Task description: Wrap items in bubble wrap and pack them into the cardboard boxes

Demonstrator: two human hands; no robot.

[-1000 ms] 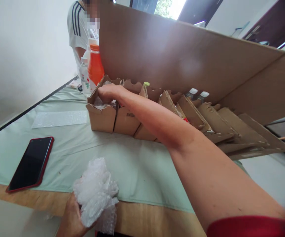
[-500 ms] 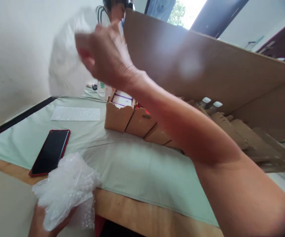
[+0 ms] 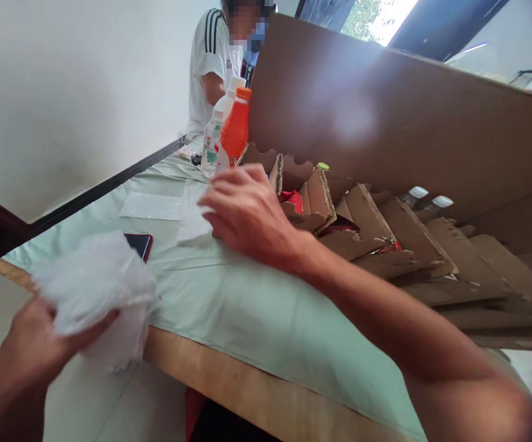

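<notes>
A crumpled bundle of bubble wrap (image 3: 95,279) is in my left hand (image 3: 40,337), held over the table's front left edge with the thumb and fingers gripping it from below. My right hand (image 3: 252,215) is low over the table, its fingers curled at the edge of a translucent bubble wrap sheet (image 3: 193,215); the fingertips are partly hidden and blurred. That sheet overlaps a flat bubble wrap piece (image 3: 150,206) lying on the cloth. A phone (image 3: 139,245) with a red edge is partly covered by the bundle.
Beyond my right hand stand an orange bottle (image 3: 235,132) and clear bottles (image 3: 211,144). Open cardboard boxes (image 3: 358,209) run in a row along a tall cardboard panel (image 3: 386,116). A person in a white shirt (image 3: 204,80) is at the far end. Green cloth (image 3: 266,313) covers the table.
My right hand has come down from high up to the tabletop, bringing the bubble wrap sheet with it. My left hand with the bundle has risen and shifted left. The view has turned.
</notes>
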